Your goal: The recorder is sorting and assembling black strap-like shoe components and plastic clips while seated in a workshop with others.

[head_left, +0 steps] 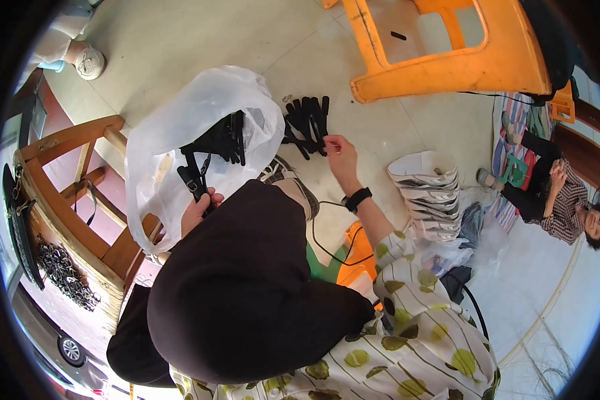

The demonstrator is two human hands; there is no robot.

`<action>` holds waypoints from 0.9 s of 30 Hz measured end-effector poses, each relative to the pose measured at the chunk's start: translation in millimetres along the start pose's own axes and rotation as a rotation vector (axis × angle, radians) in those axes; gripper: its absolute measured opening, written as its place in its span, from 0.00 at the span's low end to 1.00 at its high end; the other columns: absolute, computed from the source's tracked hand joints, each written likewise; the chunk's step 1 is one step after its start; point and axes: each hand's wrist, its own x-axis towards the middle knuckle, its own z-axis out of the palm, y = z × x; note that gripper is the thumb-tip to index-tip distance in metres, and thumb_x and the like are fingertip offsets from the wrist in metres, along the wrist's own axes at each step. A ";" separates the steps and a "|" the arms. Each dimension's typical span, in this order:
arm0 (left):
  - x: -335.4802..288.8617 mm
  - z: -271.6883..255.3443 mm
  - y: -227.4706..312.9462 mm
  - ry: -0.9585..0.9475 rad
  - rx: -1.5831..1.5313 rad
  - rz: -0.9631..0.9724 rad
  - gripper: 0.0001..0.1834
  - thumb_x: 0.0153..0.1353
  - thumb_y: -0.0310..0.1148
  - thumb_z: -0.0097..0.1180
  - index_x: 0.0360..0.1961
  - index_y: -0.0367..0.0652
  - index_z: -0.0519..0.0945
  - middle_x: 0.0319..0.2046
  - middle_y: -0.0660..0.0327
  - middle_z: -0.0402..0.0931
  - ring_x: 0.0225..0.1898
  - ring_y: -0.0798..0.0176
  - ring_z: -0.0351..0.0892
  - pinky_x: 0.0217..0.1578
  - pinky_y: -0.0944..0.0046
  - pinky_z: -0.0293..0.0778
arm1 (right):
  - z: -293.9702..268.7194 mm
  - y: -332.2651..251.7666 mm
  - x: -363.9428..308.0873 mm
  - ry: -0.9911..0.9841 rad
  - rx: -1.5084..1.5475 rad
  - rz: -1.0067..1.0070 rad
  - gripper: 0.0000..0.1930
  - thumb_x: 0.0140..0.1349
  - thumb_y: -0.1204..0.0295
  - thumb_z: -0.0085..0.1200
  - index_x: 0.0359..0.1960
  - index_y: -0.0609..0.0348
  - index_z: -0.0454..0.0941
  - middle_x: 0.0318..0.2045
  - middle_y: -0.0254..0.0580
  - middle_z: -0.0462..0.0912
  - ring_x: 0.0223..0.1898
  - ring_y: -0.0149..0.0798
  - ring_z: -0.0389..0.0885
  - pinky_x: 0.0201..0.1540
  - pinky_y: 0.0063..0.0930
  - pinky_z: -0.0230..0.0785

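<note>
My left hand [202, 208] is closed round black buckle straps [193, 181], thin bands with small metal buckles that stick up past my thumb. Beside it, a white plastic bag [159, 133] gapes on the floor, with a bundle of more black straps [221, 141] inside. My right hand [342, 159] reaches forward to a fanned pile of black straps [307, 120] on the tiles. Its fingertips pinch the near end of the rightmost strap. A dark watch sits on that wrist.
An orange plastic stool [440, 72] stands ahead right. Stacked white pieces [428, 193] lie on my right. A wooden frame [80, 193] holding metal buckles [63, 273] is at left. A cord [323, 247] runs beside my leg. Another person [557, 180] sits far right.
</note>
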 end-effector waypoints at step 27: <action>23.3 -23.1 -20.9 -0.248 0.200 -0.025 0.16 0.67 0.37 0.47 0.52 0.39 0.66 0.42 0.56 0.74 0.41 0.61 0.76 0.44 0.60 0.73 | 55.5 -26.8 29.8 -0.046 -0.726 0.395 0.29 0.50 0.62 0.59 0.50 0.64 0.63 0.48 0.51 0.72 0.51 0.51 0.73 0.49 0.51 0.67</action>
